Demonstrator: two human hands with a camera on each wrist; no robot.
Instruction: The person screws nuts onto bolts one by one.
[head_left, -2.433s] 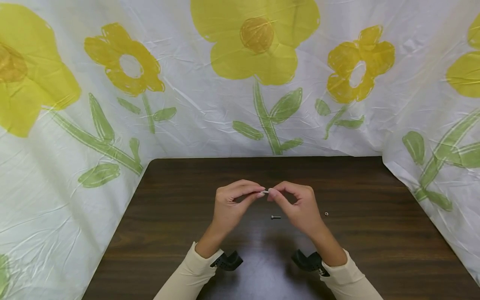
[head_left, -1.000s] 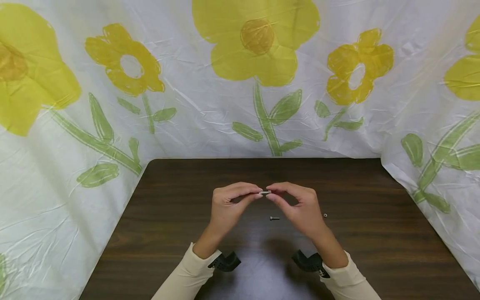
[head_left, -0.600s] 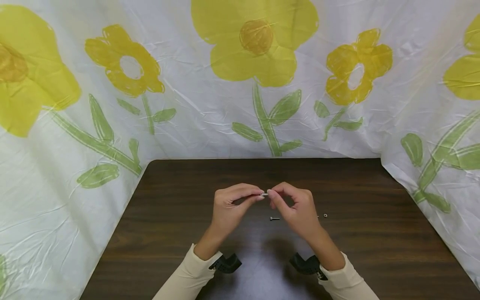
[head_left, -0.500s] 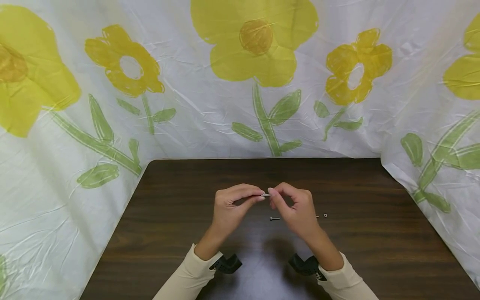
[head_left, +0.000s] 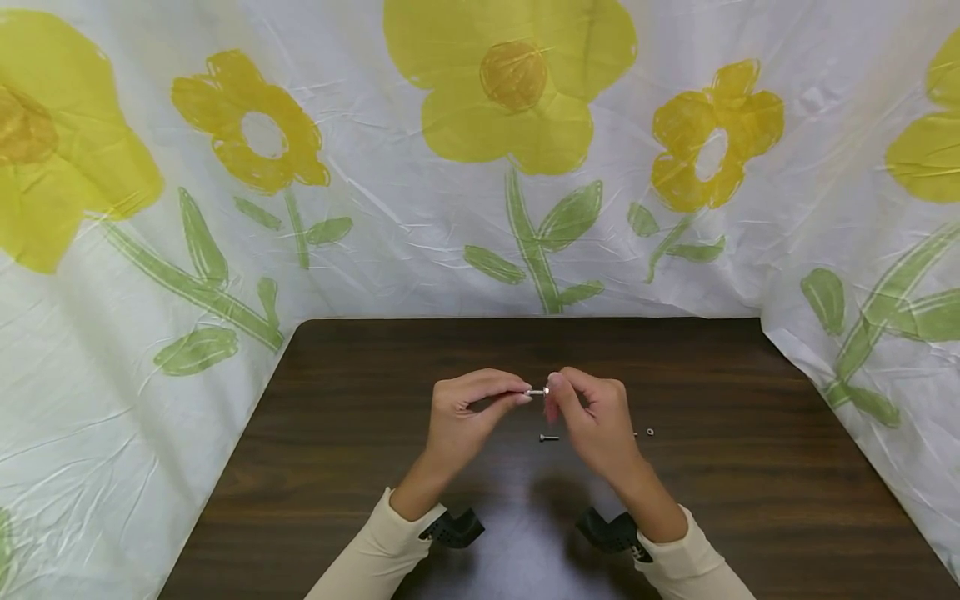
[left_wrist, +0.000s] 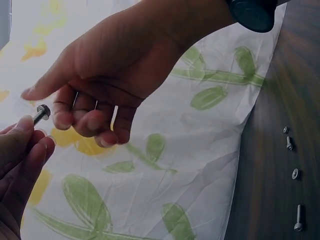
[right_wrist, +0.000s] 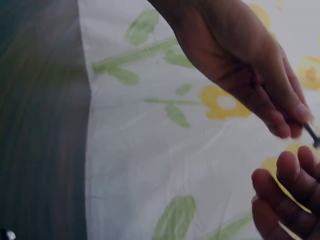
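Note:
In the head view my left hand [head_left: 468,412] pinches a small metal bolt [head_left: 536,392] by its shaft between thumb and fingertips, above the table. The bolt lies level, its wide end pointing right. My right hand [head_left: 600,417] is beside that end, thumb raised. The left wrist view shows the bolt [left_wrist: 40,114] with a dark head and a lighter rim under it. There the right hand [left_wrist: 107,80] has thumb and fingers spread apart around the head, fingers loosely bent. From the right wrist, the right hand's fingers [right_wrist: 290,170] appear just short of the bolt [right_wrist: 312,134].
A second bolt [head_left: 549,437] lies on the dark wooden table [head_left: 337,467] below the hands. A nut [head_left: 650,432] rests to its right. The left wrist view also shows a ring-shaped piece [left_wrist: 296,174] and a shorter bolt [left_wrist: 289,144] between them. A flowered curtain [head_left: 405,242] surrounds the table.
The right thumb and fingers, which were closed over the bolt's end half a second ago, have drawn back slightly to the right and exposed it. The left hand keeps its pinch.

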